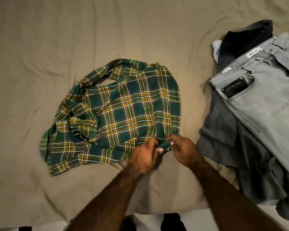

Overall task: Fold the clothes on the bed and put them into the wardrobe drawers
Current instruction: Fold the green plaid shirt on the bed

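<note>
A green and yellow plaid shirt (123, 107) lies crumpled in the middle of the bed, its sleeves bunched at the left. My left hand (144, 155) and my right hand (183, 151) meet at the shirt's near right corner. Both pinch the same bit of hem between thumb and fingers, a few centimetres apart. At the right lies a heap of clothes, with light grey jeans (264, 97) on top, waistband toward the middle of the bed.
The bed is covered by a wrinkled beige sheet (57, 39). Under the jeans lie a darker grey garment (223, 130), a black one (237, 40) and a bit of white cloth (216, 47). The bed's near edge runs along the bottom, with dark floor below.
</note>
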`<control>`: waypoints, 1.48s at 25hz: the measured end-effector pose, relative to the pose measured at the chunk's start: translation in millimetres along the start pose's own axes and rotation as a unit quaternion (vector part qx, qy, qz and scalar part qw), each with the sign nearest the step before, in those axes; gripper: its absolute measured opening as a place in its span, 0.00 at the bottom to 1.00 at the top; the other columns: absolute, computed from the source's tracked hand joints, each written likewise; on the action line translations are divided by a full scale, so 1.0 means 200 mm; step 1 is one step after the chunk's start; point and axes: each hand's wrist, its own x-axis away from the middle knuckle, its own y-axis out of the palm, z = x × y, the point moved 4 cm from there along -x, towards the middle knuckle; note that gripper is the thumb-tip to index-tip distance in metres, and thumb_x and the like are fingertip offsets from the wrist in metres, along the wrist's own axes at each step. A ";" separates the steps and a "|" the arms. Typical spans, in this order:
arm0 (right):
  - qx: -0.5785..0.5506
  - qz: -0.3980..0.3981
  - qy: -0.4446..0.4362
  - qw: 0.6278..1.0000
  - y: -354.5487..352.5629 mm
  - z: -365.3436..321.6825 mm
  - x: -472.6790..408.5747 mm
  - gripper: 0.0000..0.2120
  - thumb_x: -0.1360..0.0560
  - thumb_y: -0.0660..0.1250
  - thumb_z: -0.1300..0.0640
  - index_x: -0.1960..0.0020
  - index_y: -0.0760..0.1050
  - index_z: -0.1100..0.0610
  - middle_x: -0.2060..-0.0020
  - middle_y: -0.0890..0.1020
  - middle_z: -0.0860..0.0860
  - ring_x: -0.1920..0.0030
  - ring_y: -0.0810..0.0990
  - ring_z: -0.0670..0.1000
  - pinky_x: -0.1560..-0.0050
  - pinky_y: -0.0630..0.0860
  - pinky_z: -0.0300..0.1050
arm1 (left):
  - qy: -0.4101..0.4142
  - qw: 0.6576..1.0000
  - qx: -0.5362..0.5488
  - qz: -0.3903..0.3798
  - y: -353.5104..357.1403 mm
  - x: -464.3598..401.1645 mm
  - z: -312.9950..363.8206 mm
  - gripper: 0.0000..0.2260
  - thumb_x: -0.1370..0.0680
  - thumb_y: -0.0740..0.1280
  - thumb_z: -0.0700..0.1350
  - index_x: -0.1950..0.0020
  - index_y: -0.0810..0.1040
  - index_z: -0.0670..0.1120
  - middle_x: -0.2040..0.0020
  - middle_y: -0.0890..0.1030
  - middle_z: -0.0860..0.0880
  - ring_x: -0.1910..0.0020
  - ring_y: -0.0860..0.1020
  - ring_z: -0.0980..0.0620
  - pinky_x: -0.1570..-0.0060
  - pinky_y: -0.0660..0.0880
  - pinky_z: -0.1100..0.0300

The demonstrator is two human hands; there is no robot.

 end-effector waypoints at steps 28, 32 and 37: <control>-0.274 -0.210 0.291 0.892 -0.12 0.20 -0.47 0.13 0.23 0.73 0.47 0.47 0.87 0.57 0.52 0.89 0.53 0.50 0.88 0.54 0.42 0.83 0.51 | -0.103 0.930 -0.013 -0.352 -0.27 -0.15 -0.85 0.07 0.24 0.78 0.48 0.57 0.82 0.52 0.62 0.79 0.60 0.59 0.78 0.56 0.59 0.71 0.63; -0.215 -0.258 0.248 0.908 -0.20 0.13 -0.48 0.03 0.25 0.78 0.61 0.52 0.86 0.57 0.62 0.88 0.50 0.60 0.87 0.47 0.60 0.81 0.38 | -0.140 0.955 0.020 -0.262 -0.23 -0.12 -0.92 0.06 0.21 0.73 0.47 0.56 0.77 0.53 0.57 0.80 0.55 0.54 0.80 0.50 0.55 0.72 0.61; -0.043 0.041 0.227 0.972 -0.23 0.16 -0.63 0.15 0.23 0.74 0.41 0.41 0.83 0.48 0.50 0.87 0.48 0.50 0.85 0.51 0.44 0.80 0.50 | -0.174 0.983 -0.061 0.021 -0.46 -0.13 -1.03 0.10 0.18 0.67 0.57 0.42 0.80 0.53 0.48 0.83 0.46 0.46 0.80 0.41 0.49 0.75 0.50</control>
